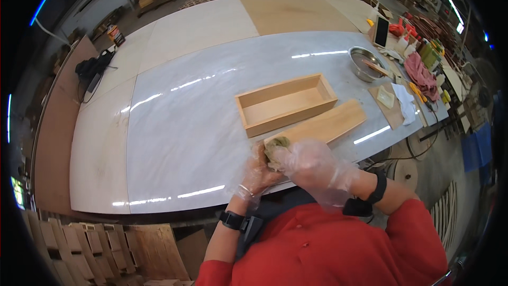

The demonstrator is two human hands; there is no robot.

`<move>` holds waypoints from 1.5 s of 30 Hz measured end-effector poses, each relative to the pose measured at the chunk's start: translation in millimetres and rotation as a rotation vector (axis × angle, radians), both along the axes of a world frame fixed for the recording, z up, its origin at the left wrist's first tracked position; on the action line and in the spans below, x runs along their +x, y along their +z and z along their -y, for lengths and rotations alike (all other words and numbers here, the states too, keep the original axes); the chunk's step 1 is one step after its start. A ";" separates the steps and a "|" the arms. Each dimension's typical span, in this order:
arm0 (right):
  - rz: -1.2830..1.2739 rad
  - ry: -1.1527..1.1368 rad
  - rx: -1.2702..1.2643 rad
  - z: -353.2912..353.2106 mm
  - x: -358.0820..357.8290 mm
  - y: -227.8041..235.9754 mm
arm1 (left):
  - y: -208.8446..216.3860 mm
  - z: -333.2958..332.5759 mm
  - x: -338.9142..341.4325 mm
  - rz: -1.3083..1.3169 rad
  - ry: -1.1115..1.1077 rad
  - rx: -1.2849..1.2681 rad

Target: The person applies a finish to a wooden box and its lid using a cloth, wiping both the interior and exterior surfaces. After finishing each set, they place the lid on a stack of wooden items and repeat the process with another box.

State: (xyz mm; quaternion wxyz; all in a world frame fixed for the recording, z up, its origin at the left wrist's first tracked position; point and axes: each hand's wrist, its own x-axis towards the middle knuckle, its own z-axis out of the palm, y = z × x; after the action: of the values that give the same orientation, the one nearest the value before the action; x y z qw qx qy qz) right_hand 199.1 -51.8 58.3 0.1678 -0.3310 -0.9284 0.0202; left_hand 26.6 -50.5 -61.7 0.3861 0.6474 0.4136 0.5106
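Note:
A pale wooden board (333, 119), perhaps a lid, slants across the near side of the table. My right hand (312, 164), in a clear plastic glove, grips a crumpled olive-green cloth (276, 151) and presses it at the board's near left end. My left hand (258, 173), gloved the same way, has its fingers closed at that same end, close against the cloth. Part of its grip is hidden. Just beyond the board lies an open rectangular wooden box (286, 100), its hollow side facing up.
A steel bowl (365, 63) with a brush across its rim stands at the right, near a phone (381, 32), bottles and a pink cloth (420, 76). A white cloth (405, 103) lies nearer. Dark fabric (94, 66) and a can (115, 35) sit far left.

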 end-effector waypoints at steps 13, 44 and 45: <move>0.051 0.042 -0.009 -2.6 -25.9 7.7 | -17.1 0.2 -15.9 -0.078 -0.092 -0.074; 0.093 -0.539 0.507 -11.3 165.9 -49.2 | 20.1 3.3 -4.5 -0.055 -0.114 -0.163; -0.008 -0.580 0.417 -15.6 174.4 -46.4 | 17.3 1.6 -3.2 -0.056 -0.123 -0.148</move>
State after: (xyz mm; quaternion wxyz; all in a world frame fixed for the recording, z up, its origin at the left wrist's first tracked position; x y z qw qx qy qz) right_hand 373.5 -36.2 11.9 0.2340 -0.5396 -0.7792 -0.2168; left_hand 23.5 -52.1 -44.4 0.4517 0.6554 0.4201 0.4357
